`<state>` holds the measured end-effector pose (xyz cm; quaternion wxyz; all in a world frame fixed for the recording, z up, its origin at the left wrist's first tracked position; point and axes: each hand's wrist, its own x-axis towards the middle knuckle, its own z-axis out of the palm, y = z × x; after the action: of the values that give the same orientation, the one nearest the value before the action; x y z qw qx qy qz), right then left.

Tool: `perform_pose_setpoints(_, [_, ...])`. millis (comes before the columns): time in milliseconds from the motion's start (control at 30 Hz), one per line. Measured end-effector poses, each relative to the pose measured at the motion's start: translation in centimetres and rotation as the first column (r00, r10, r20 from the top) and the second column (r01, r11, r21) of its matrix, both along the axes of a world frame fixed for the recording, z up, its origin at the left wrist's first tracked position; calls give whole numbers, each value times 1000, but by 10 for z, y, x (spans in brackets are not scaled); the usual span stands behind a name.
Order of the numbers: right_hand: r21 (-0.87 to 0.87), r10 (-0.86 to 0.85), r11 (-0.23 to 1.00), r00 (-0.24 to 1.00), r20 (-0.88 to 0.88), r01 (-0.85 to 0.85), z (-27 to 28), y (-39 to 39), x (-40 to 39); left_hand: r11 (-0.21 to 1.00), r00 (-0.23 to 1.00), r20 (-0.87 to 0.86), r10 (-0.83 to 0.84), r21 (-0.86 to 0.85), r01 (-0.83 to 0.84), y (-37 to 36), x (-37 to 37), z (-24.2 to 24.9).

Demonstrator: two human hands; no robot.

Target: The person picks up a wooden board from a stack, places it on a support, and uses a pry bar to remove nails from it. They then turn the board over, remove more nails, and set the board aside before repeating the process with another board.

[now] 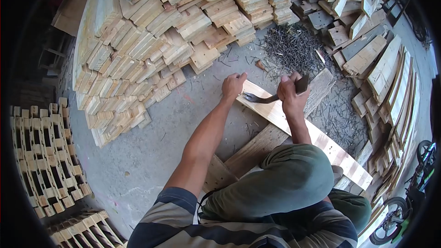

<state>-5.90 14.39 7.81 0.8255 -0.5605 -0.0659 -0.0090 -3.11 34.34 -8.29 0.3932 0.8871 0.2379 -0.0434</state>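
Observation:
A pale wooden board [317, 137] lies diagonally before me across a darker plank [252, 149]. At its far left end, my left hand [233, 86] is closed on the board's edge, its fingertips partly hidden. My right hand [292, 96] is wrapped around a dark metal pry bar [267, 98]. The bar's forked claw touches or nearly touches the board's upper face close to my left hand. A broad dark end of the tool sticks out above my right fist. Small dark holes or nail marks dot the board's near end.
Tall stacks of cut boards [151, 46] rise ahead and left. Loose nails [294, 46] form a heap on the concrete floor [183, 110], with more scattered around. Piled planks [367, 59] line the right side. Pallets [46, 151] stand at left; a bicycle [395, 220] is at lower right.

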Motion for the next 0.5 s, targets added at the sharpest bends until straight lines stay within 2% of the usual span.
perform_pose_setpoints(67, [-97,-16,995,999,32,19,-3,7,7,998,997,61,49,23,-51,-1,2,-5])
perform_pose_setpoints(100, [-288,-31,957,999,40,41,7,17,9,998,998,33,60,-9,-59,0,4,-14])
perform_pose_setpoints(133, [-548,23,827,967,253,124,9,28,3,999,999,3,42,-18,-42,2,1,-28])
perform_pose_setpoints(167, [-559,13,820,971,237,126,9,23,4,998,996,64,-56,25,54,11,8,-47])
perform_pose_setpoints(200, [-493,-17,863,983,184,107,7,17,4,988,982,120,-146,68,138,14,9,-61])
perform_pose_setpoints(233, [-421,-38,903,991,125,88,6,12,0,997,998,-22,-58,-54,57,7,1,-10])
perform_pose_setpoints(267, [-335,-66,938,995,68,85,6,9,-6,997,997,-38,-64,-57,61,4,-16,-11])
perform_pose_setpoints(300, [291,-121,945,986,-112,149,-12,-32,7,999,999,-23,-29,-25,28,-2,-12,-2])
perform_pose_setpoints(333, [374,-108,918,991,-84,132,-30,-45,0,1000,1000,5,30,5,-30,-2,0,8])
perform_pose_setpoints(400, [330,-130,932,989,-72,146,-16,-22,-8,998,998,-34,59,2,-59,2,-8,3])
perform_pose_setpoints(500, [110,65,992,998,-1,-65,4,-10,-6,999,999,38,30,-34,-28,-1,0,-12])
